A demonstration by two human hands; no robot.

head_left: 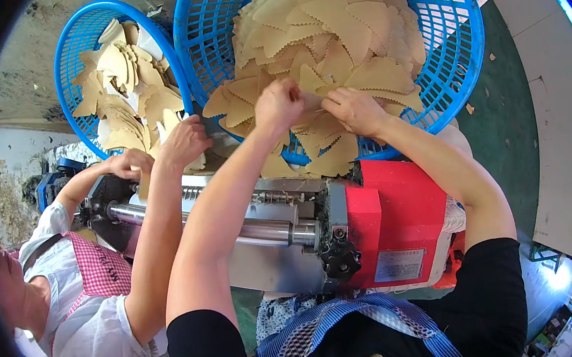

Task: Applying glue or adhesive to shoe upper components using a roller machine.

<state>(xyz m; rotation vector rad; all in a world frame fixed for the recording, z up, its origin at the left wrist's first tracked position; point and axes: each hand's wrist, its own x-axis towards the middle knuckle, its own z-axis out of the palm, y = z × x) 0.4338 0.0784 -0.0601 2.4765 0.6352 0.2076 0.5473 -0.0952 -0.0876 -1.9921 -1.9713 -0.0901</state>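
Note:
Above the near edge of a big blue plastic basket (451, 69), my left hand (280, 105) is closed with its fingertips pinched. A thin, pale tan piece (312, 101) seems to stretch from it to my right hand (357, 111), whose thumb and fingers pinch its other end; the blur hides its exact shape. Flat tan sheet pieces with zigzag edges (326, 20) are heaped in the basket, some lying over its near rim. Just below my hands, a few more such pieces (335, 156) rest by the machine.
A roller machine with a red housing (401, 226), metal rollers (263, 230) and a black knob (341, 261) stands before me. At left, a co-worker's hands (185, 143) work by a smaller blue basket (66, 76) of tan pieces. Scraps lie on the green floor (500, 110).

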